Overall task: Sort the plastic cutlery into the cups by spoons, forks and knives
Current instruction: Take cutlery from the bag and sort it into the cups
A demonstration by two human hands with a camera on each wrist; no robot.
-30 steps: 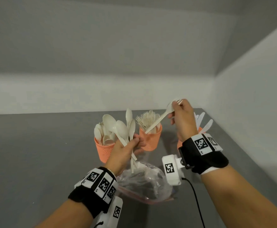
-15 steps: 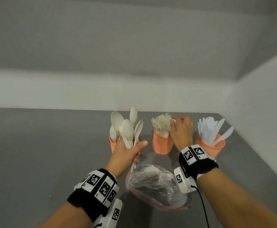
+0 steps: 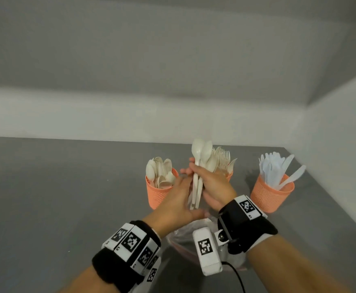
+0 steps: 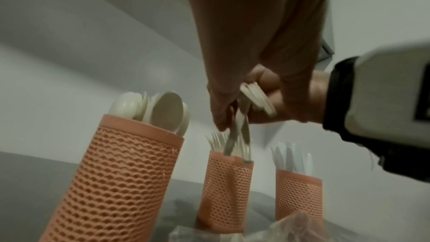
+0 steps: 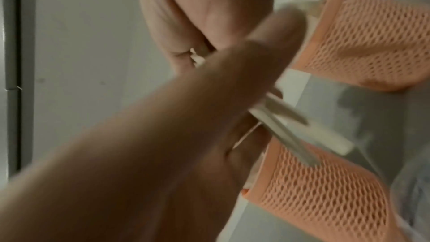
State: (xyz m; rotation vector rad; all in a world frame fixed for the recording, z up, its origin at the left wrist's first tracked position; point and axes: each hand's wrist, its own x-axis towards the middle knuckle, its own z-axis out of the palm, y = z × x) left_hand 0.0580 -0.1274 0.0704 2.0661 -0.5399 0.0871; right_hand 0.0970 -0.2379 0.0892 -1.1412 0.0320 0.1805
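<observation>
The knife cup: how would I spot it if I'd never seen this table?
Find the grey table and its row of three orange mesh cups. The knife cup stands at the right end, nearest the side wall. Unlike its neighbours, it holds flat white blades, not spoon bowls or fork tines.

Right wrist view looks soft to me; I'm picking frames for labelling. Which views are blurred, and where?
Right wrist view: heavy motion blur on the near fingers and spoon handles. Left wrist view: mild blur at the hands, spoon cup mesh sharp. Head view: mostly sharp, wide-angle bend in the wall lines.
</observation>
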